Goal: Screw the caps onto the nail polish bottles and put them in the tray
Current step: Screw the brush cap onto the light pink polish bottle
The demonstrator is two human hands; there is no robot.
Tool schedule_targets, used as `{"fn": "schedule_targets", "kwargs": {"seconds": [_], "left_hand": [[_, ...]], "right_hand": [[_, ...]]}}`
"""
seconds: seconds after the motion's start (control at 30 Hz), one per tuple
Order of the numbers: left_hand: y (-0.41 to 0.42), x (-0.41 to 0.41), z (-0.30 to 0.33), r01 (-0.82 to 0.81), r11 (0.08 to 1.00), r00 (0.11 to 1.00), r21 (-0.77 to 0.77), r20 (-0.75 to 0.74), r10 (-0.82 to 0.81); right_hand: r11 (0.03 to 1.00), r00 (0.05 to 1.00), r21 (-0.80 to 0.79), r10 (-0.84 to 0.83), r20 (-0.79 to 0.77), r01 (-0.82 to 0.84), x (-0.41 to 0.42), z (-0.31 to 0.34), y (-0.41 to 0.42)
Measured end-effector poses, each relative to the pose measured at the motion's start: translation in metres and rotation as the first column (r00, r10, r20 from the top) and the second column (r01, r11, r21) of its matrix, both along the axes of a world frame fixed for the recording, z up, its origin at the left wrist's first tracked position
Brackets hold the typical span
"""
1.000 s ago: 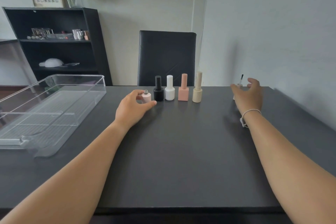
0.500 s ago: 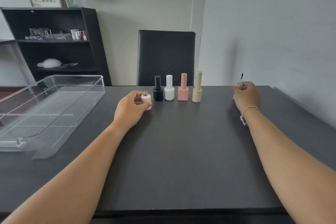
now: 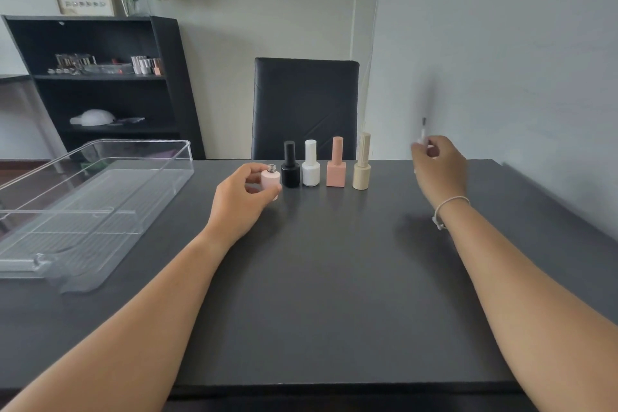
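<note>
Head view: right hand (image 3: 438,165) has lifted the brush cap (image 3: 422,137); left hand (image 3: 240,197) still grips the pink bottle (image 3: 270,180).

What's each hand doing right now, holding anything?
Left hand: closed around the uncapped pale pink bottle, which stands on the table.
Right hand: closed on the brush cap, lifted, brush pointing up.

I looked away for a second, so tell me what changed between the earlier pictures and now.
The right hand closed on the pale brush cap at the table's far right and has lifted it, brush tip up. The left hand keeps its hold on the open pale pink bottle. The four capped bottles (black, white, peach, beige) and the clear plastic tray stayed put.
</note>
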State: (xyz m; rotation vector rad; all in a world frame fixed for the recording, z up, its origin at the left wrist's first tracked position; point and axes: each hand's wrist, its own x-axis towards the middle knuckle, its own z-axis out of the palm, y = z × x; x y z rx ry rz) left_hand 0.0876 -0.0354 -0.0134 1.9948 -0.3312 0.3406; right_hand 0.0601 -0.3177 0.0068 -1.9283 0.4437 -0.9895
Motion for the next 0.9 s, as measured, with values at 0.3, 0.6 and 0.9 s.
{"fn": "schedule_targets", "kwargs": {"seconds": [0.3, 0.6, 0.9], "left_hand": [[0.000, -0.008, 0.003, 0.049, 0.999, 0.996, -0.008, 0.075, -0.048], [-0.002, -0.007, 0.001, 0.090, 0.992, 0.983, 0.091, 0.152, -0.103], [-0.002, -0.005, -0.001, 0.097, 0.989, 0.980, 0.110, 0.165, -0.114]], "right_hand": [[0.794, 0.807, -0.160, 0.555, -0.200, -0.586, -0.017, 0.010, 0.072], [0.733, 0.750, -0.167, 0.624, -0.220, -0.659, -0.021, 0.010, 0.083], [0.736, 0.747, -0.145, 0.632, -0.206, -0.662, -0.020, 0.008, 0.082]]}}
